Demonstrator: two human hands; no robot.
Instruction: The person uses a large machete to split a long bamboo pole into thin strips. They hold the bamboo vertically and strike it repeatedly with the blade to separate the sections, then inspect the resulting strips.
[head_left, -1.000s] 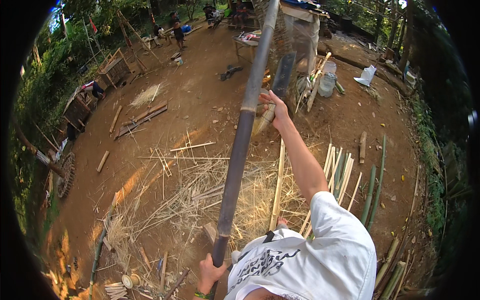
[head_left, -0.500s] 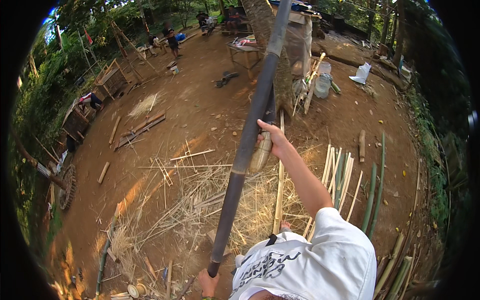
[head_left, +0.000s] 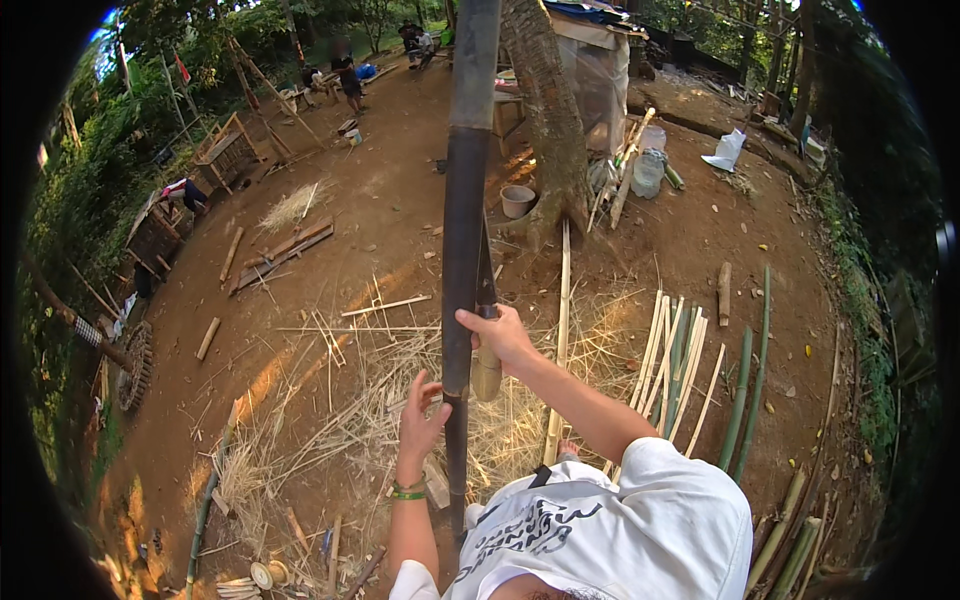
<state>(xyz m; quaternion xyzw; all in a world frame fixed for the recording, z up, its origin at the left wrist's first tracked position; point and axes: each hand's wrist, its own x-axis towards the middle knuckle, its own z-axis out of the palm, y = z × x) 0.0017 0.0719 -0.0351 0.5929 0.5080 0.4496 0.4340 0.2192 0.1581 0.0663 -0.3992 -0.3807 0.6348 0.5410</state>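
A long dark bamboo pole (head_left: pixel 462 220) runs almost straight up the middle of the view, its lower end near my shirt. My right hand (head_left: pixel 500 335) is closed round what looks like a machete (head_left: pixel 486 375), with a pale wooden handle and a narrow dark blade partly hidden behind the pole. The right thumb or finger presses against the pole's right side. At the pole's left side, by a joint ring, my left hand (head_left: pixel 422 420) has its fingers apart and slightly curved; the fingertips come close to the pole or touch it. A green band circles the left wrist.
Pale shavings and thin strips (head_left: pixel 380 400) litter the ground ahead. Split bamboo slats (head_left: pixel 660 350) and green poles (head_left: pixel 740 400) lie at right. A tree trunk (head_left: pixel 545 110) with a bucket (head_left: pixel 517 201) beside it stands ahead. People and wooden frames (head_left: pixel 225 155) are farther off.
The pole has swung from a slant to nearly upright. My left hand has left its lower end and moved up along it. My right hand has shifted left and nearer with the machete.
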